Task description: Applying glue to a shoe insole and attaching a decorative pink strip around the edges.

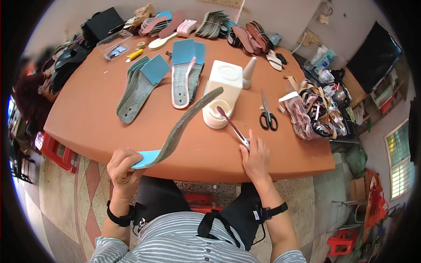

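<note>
Left hand [124, 165] fingers clench the blue heel of a grey insole [177, 130], lifted over the counter [87, 114] edge. Right hand [255, 158] fingers pinch a brush [231, 126], its tip dipped in the white glue pot [215, 115]. Scissors [267, 115] lie just beside.

Dark flat screen [375, 57] far right, clear plastic box [115, 44] far left on table, black box [101, 24] behind it

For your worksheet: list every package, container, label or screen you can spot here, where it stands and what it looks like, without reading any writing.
Clear plastic box: far left of table, rectangular.
White container: table centre, boxy.
Round white tub: before it, open.
Dark screen: right wall, black.
</note>
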